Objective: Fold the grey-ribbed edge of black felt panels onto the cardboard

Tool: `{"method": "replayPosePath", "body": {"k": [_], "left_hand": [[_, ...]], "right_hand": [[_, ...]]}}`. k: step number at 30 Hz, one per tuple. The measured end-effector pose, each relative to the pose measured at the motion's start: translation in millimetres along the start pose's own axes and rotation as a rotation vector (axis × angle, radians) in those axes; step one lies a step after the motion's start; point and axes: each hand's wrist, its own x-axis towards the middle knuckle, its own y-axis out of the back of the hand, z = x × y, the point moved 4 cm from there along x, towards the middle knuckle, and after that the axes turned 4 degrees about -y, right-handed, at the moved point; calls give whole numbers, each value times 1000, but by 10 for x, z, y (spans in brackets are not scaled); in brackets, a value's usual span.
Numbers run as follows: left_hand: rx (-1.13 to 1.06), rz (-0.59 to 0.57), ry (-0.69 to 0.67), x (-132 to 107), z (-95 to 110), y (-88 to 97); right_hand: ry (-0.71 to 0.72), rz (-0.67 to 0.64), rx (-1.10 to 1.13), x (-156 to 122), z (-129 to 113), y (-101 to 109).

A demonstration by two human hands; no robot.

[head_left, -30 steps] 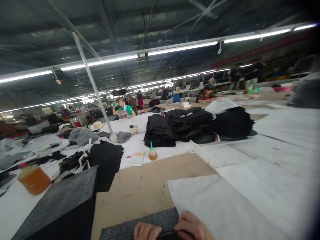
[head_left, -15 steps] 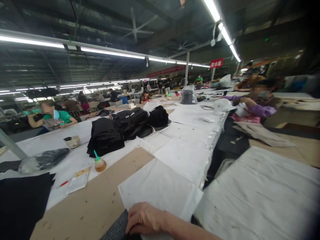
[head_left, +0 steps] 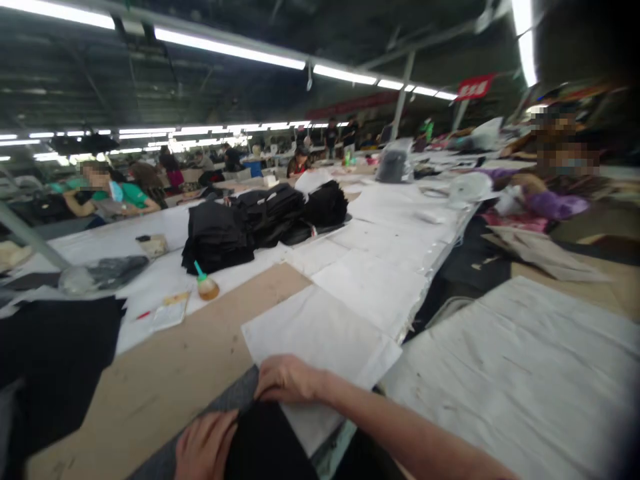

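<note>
Cloth (head_left: 270, 440) at near side of cardboard (head_left: 200, 340). Right hand (head_left: 286, 380) pinched on its edge, left hand (head_left: 206, 441) laid over it, grip unclear. Looks like edge-straightening; next move calls for even tension from both.

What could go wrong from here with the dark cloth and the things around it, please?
The dark cloth might crease or shift if the left hand and right hand press on it unevenly.

The white sheet could be dragged, since the right forearm passes over it.

The bottle of amber liquid, if knocked, might stain the black stack close behind it.
</note>
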Motion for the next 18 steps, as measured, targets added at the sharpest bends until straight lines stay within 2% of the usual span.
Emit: {"method": "replayPosePath", "body": {"k": [3, 6, 8, 12, 15, 18], "left_hand": [[-61, -232, 9, -17, -25, 63], [-77, -303, 69, -7, -99, 75], [-70, -322, 69, -13, -108, 75], [-34, -303, -2, -41, -70, 92], [2, -289, -59, -46, -51, 102], [46, -324, -84, -36, -32, 107]], "right_hand": [[-17, -54, 164, 48, 87, -84], [-25, -67, 247, 102, 294, -272], [-6, -48, 233, 104, 352, -336], [59, -24, 152, 85, 317, -329], [142, -7, 45, 87, 267, -319], [184, -9, -94, 87, 225, -329]]}}
